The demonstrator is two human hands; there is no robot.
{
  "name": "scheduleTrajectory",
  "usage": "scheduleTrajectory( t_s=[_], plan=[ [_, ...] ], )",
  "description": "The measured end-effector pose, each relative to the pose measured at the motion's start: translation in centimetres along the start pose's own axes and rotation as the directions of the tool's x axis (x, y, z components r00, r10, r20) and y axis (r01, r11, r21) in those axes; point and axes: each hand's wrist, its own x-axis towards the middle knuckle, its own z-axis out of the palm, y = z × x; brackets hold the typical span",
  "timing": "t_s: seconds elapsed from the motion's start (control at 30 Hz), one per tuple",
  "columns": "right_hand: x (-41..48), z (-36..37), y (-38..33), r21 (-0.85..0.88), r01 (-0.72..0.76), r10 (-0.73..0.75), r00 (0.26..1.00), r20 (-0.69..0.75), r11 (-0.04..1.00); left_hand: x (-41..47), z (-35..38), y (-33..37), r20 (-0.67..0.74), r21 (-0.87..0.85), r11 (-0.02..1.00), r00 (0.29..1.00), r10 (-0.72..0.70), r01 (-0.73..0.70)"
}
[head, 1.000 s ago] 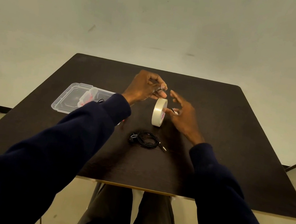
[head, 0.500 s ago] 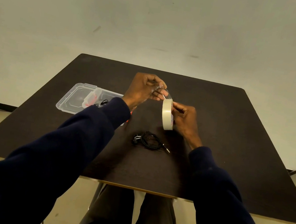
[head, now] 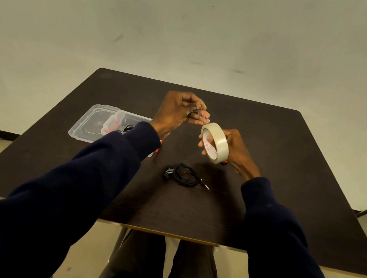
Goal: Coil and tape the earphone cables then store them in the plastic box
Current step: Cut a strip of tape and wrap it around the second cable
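Earphone cable (head: 182,177) lies coiled, untaped, on the counter (head: 291,178) below both hands.
Light and springy, it is judged best pinched across all loops; tape end (head: 206,120) is pinched by fingers (head: 197,116) of the left hand (head: 177,111), tape roll (head: 215,142) gripped by the right hand (head: 235,149).

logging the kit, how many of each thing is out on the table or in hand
tape roll: 1
plastic box: 1
earphone cables: 2, one coiled loose, one partly hidden in the box
total: 4

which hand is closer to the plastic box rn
Left. The left hand is just right of the plastic box, pinching the tape end; the right hand is farther right, holding the tape roll.
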Motion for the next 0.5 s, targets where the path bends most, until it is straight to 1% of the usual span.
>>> scheduleTrajectory(
  t_s=[0.17,0.27,0.4,0.43,0.5],
  plan=[
    [0.03,0.09,-0.19,0.214,-0.133,0.122,0.991,0.063,0.968,-0.01,0.09,-0.19,-0.009,-0.012,1.000,1.000,-0.026,0.025],
    [-0.20,0.05,-0.04,0.214,-0.132,0.118,0.990,0.077,0.968,0.17,0.17,-0.29,-0.029,-0.033,0.997,0.997,-0.074,0.073],
    [-0.41,0.00,0.25,0.254,-0.074,0.053,0.994,0.091,0.964,0.32,0.17,-0.46,-0.044,-0.079,0.990,0.992,-0.117,0.113],
    [-0.47,-0.09,0.37,0.277,-0.092,0.062,0.991,0.116,0.956,0.30,0.13,-0.50,-0.043,-0.092,0.989,0.992,-0.123,0.118],
    [-0.42,-0.26,0.52,0.333,-0.194,0.136,0.972,0.189,0.923,0.20,0.06,-0.57,-0.039,-0.116,0.986,0.991,-0.128,0.123]
  ],
)
